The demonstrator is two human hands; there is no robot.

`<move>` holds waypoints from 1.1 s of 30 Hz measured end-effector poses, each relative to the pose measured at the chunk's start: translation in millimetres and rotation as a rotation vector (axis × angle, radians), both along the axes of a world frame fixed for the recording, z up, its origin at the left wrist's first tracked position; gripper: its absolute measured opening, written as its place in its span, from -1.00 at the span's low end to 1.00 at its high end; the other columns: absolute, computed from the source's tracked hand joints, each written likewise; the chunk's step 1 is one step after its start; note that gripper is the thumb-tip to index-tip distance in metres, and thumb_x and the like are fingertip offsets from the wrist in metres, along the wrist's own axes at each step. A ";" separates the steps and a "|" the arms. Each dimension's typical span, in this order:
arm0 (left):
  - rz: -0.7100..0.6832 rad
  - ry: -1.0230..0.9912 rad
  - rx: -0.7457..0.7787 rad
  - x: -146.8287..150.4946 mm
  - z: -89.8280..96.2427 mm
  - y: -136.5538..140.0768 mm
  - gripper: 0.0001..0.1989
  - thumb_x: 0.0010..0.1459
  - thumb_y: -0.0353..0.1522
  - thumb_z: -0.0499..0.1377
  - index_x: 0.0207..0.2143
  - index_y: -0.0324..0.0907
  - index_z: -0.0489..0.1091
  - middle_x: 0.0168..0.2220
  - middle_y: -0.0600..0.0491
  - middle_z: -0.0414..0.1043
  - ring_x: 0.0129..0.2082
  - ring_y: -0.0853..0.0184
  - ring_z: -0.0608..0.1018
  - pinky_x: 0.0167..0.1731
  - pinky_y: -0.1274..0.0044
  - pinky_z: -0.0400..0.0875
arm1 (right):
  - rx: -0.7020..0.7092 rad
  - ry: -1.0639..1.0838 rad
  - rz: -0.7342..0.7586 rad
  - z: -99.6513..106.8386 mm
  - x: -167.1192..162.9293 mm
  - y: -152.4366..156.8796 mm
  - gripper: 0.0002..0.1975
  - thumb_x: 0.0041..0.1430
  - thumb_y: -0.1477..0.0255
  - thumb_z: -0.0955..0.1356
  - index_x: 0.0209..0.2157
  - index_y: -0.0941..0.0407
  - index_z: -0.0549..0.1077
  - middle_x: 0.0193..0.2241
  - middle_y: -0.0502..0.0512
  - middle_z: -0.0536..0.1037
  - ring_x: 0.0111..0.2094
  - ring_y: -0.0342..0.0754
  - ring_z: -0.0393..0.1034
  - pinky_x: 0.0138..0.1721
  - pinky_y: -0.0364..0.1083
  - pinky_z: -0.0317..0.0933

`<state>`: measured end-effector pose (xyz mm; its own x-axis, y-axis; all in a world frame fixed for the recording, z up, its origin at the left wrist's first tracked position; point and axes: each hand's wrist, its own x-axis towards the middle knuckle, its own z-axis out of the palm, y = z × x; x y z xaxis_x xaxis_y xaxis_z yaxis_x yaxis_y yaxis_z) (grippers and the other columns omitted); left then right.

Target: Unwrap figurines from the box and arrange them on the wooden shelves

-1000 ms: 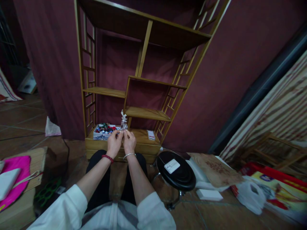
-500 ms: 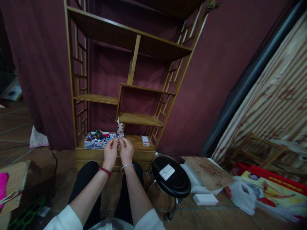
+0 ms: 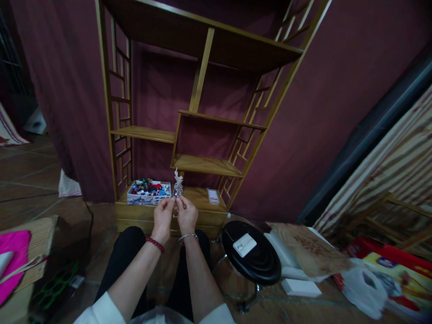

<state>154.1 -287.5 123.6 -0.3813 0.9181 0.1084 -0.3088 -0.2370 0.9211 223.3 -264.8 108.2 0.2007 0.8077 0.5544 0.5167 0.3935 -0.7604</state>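
Both hands meet in front of me at the low front of the shelf unit. My left hand (image 3: 163,219) is closed, its fingertips pinching the base of a small clear, shiny piece with a jagged whitish top (image 3: 177,184). My right hand (image 3: 187,216) is closed on the same piece from the other side, thumb and fingers close to the left fingertips. The piece stands upright above the fingers; its kind is too small to make out. Just left of it, a patterned box (image 3: 145,199) full of small colourful items sits on the bottom shelf.
The wooden shelf unit (image 3: 145,133) rises ahead against a maroon curtain (image 3: 337,85). A white card (image 3: 213,196) lies on its bottom shelf. At my right stands a black round stool (image 3: 266,265) bearing a white card. Beyond are a white box (image 3: 301,288) and a plastic bag (image 3: 362,288).
My view has shifted, so the shelf and stool appear farther right. Both hands keep their hold on the small clear piece, and the grip looks much the same.
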 end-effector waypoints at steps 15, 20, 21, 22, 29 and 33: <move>-0.045 0.098 -0.005 5.8 -6.5 3.7 -0.68 -0.21 -0.20 0.24 -0.46 -0.27 0.34 -0.54 0.09 0.36 -0.54 0.46 0.38 -0.52 0.63 0.28 | -0.062 0.034 -0.011 -13.6 6.3 13.3 -0.72 0.07 0.38 0.19 -0.28 0.13 0.48 -0.35 0.13 0.53 -0.35 -0.07 0.39 -0.34 -0.16 0.20; -0.025 0.152 0.027 4.5 -12.7 8.3 -0.71 -0.18 -0.22 0.23 -0.45 -0.26 0.34 -0.50 0.07 0.38 -0.49 0.43 0.41 -0.46 0.60 0.31 | -0.056 0.045 0.020 -15.7 6.6 15.8 -0.74 0.06 0.40 0.19 -0.31 0.13 0.47 -0.39 0.10 0.52 -0.36 -0.08 0.38 -0.35 -0.18 0.20; -0.018 0.164 0.027 4.3 -13.4 9.0 -0.71 -0.17 -0.22 0.23 -0.44 -0.25 0.34 -0.49 0.07 0.38 -0.49 0.43 0.42 -0.45 0.60 0.32 | -0.056 0.040 0.023 -15.7 6.2 16.3 -0.74 0.07 0.40 0.19 -0.32 0.12 0.47 -0.40 0.08 0.52 -0.37 -0.08 0.38 -0.36 -0.18 0.19; -0.013 0.175 0.027 4.3 -13.8 9.6 -0.71 -0.17 -0.22 0.22 -0.43 -0.25 0.33 -0.48 0.07 0.38 -0.48 0.42 0.42 -0.44 0.59 0.32 | -0.053 0.034 0.025 -15.8 5.8 16.7 -0.75 0.07 0.40 0.19 -0.34 0.11 0.47 -0.42 0.07 0.52 -0.37 -0.09 0.37 -0.37 -0.19 0.19; 0.023 0.237 0.090 5.5 -12.8 10.6 -0.63 -0.10 -0.26 0.20 -0.22 -0.20 0.24 -0.37 0.07 0.34 -0.47 0.47 0.41 -0.42 0.61 0.35 | -0.042 0.001 0.040 -14.5 4.4 16.7 -0.75 0.10 0.38 0.17 -0.38 0.09 0.46 -0.46 0.04 0.50 -0.43 -0.11 0.35 -0.41 -0.20 0.17; 0.015 0.284 0.083 5.5 -13.4 12.5 -0.63 -0.05 -0.24 0.17 -0.18 -0.18 0.25 -0.35 0.06 0.33 -0.45 0.46 0.42 -0.48 0.64 0.34 | -0.033 0.011 0.050 -13.8 4.7 17.9 -0.75 0.10 0.38 0.17 -0.35 0.08 0.46 -0.43 0.04 0.51 -0.40 -0.10 0.37 -0.40 -0.19 0.19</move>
<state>159.6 -275.0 110.3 -0.3383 0.8961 0.2873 -0.0371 -0.3178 0.9474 228.0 -247.0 94.3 0.1657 0.8344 0.5257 0.4888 0.3935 -0.7786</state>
